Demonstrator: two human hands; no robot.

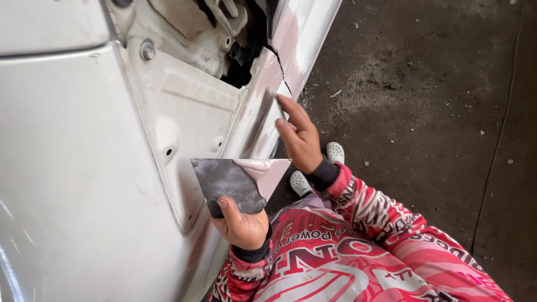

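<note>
The left hand (pixel 241 223) clamps a grey triangular metal board (pixel 232 180) carrying pinkish filler (pixel 267 171) just beside the white car body panel (pixel 84 184); tilted, it could shed filler. The right hand (pixel 301 140) (fingers closed) presses a small spreader (pixel 278 105) against the panel; uneven pressure might leave ridges.

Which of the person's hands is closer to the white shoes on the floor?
The right hand: it works on the car panel just above the white shoes. The left hand holds the flat board, farther left.

Two bare hands, left hand (pixel 241 223) and right hand (pixel 301 140); one flat metal board (pixel 226 182) carrying one smear of pink filler (pixel 267 170); two white shoes (pixel 334 152); one white car body panel (pixel 72 168); one bolt (pixel 147 50)
</note>
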